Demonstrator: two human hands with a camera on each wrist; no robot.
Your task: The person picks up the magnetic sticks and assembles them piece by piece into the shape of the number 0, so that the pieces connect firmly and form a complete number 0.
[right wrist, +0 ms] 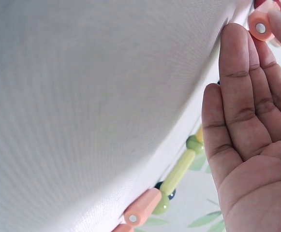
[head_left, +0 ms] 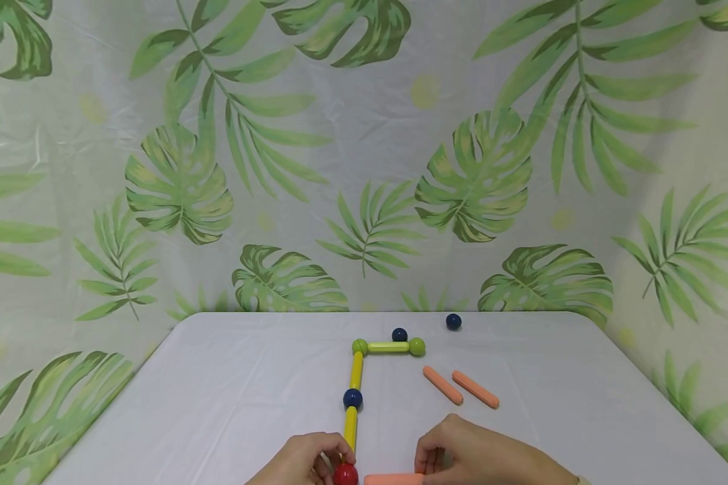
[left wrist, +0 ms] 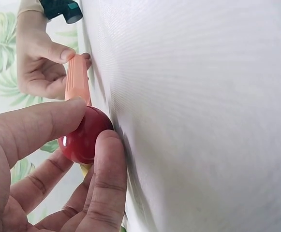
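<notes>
A red ball (head_left: 346, 473) is pinched by my left hand (head_left: 308, 459) at the near end of a chain. From it run a yellow rod (head_left: 350, 428), a dark blue ball (head_left: 352, 398), another yellow rod (head_left: 356, 370), a green ball (head_left: 360, 346), a light green rod (head_left: 388, 347) and a second green ball (head_left: 416, 346). My right hand (head_left: 482, 453) holds an orange rod (head_left: 393, 479) by its right end. In the left wrist view the orange rod (left wrist: 77, 79) points at the red ball (left wrist: 86, 135); whether they touch, I cannot tell.
Two orange rods (head_left: 443, 385) (head_left: 475, 389) lie slanted on the white table (head_left: 249, 377), right of the chain. One dark blue ball (head_left: 400, 334) sits behind the light green rod, another dark blue ball (head_left: 453, 321) near the far edge. A leaf-patterned curtain hangs behind.
</notes>
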